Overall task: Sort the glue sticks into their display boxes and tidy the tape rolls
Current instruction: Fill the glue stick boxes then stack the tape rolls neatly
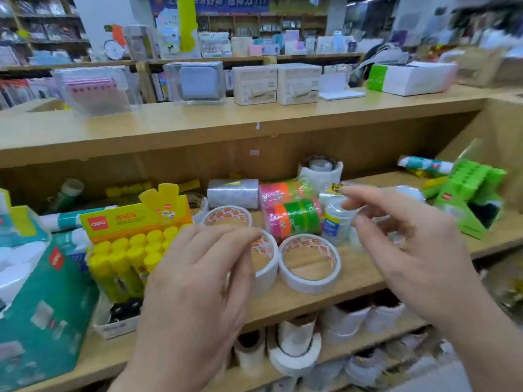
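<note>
A yellow display box [135, 220] holds upright yellow glue sticks [127, 256] on the middle shelf's left side. Three white tape rolls [310, 263] lie flat in front of neon-coloured tape packs [291, 219] and a stack of clear tape [336, 222]. My left hand [198, 281] hovers over the middle white roll with fingers loosely bent and nothing in them. My right hand [410, 250] hangs above the clear tape, fingers relaxed and spread, apparently holding nothing. A green display box [469, 199] lies tipped at the right. Loose white-and-teal glue sticks [427, 165] lie behind it.
A teal box [42, 306] stands at the near left, with more white-and-teal glue sticks [70, 219] behind it. A wrapped silver roll [233, 193] and a white roll [321, 171] sit at the back. The lower shelf [294, 343] holds several tape rolls. The upper shelf carries boxed goods.
</note>
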Demonstrator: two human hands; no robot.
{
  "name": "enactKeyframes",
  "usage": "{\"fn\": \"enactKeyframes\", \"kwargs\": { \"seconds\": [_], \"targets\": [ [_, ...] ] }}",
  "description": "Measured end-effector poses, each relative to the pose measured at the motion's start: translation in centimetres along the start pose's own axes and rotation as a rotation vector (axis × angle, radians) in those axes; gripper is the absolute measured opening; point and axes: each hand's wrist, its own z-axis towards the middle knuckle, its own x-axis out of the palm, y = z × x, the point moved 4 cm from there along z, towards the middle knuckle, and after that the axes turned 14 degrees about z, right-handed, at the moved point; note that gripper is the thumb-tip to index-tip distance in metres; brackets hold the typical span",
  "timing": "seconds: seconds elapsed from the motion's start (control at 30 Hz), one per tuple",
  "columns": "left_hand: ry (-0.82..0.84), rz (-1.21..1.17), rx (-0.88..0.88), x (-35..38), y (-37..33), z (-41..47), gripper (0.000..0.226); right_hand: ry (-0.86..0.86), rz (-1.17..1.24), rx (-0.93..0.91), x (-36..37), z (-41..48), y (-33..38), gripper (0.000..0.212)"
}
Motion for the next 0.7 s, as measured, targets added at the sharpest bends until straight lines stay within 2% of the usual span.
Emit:
{"fn": "enactKeyframes", "kwargs": {
  "seconds": [0.17, 0.3, 0.47, 0.6, 0.7],
  "targets": [
    [0.069, -0.076, 0.147, 4.2, -4.5, 1.5, 0.019, -0.167, -0.014, 0.129, -6.5, -0.9, -3.6, 0.031],
    [0.063, -0.112, 0.229, 7.7, -9.2, 2.1, 0.02, -0.192, -0.226, 0.188, -11.9, -1.7, -7.4, 0.036],
    [0.054, -0.175, 0.266, 12.5, -17.3, 3.2, 0.025, -0.083, -0.459, 0.217, -17.8, -2.5, -13.3, 0.03],
    [0.175, -0.153, 0.213, 18.2, -24.0, 5.2, 0.03, 0.117, -0.577, 0.2, -20.6, -2.2, -18.7, 0.039],
    [0.257, -0.048, 0.168, 22.4, -26.6, 6.7, 0.035, 0.201, -0.563, 0.103, -21.0, -2.0, -21.4, 0.033]
  ]
}}
